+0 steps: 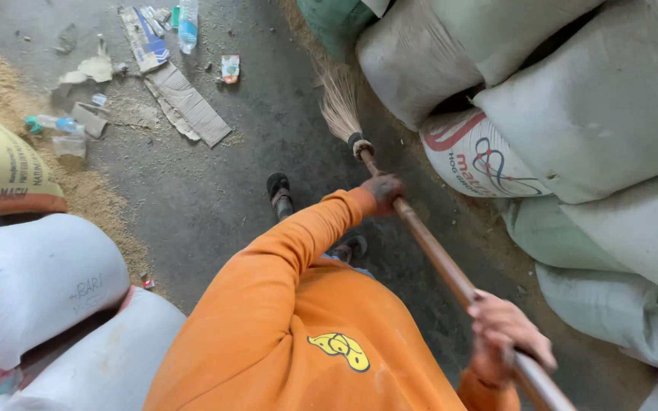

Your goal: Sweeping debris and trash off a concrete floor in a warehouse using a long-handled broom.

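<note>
I hold a broom with both hands. Its long brown wooden handle (pixel 437 257) runs from the lower right up to straw bristles (pixel 338 103), which touch the dark concrete floor beside the stacked sacks. My left hand (pixel 382 190), at the end of an orange sleeve, grips the handle low down, close to the bristle head. My right hand (pixel 508 329) is closed around the handle's upper part, near the frame's bottom right.
Large grey and white sacks (pixel 595 114) are piled along the right. More sacks (pixel 32 281) lie at the left, with spilled husk (pixel 93 190) beside them. Flattened cardboard (pixel 188 103), plastic bottles (pixel 187 27) and paper scraps litter the floor. My sandalled foot (pixel 278 189) stands mid-floor.
</note>
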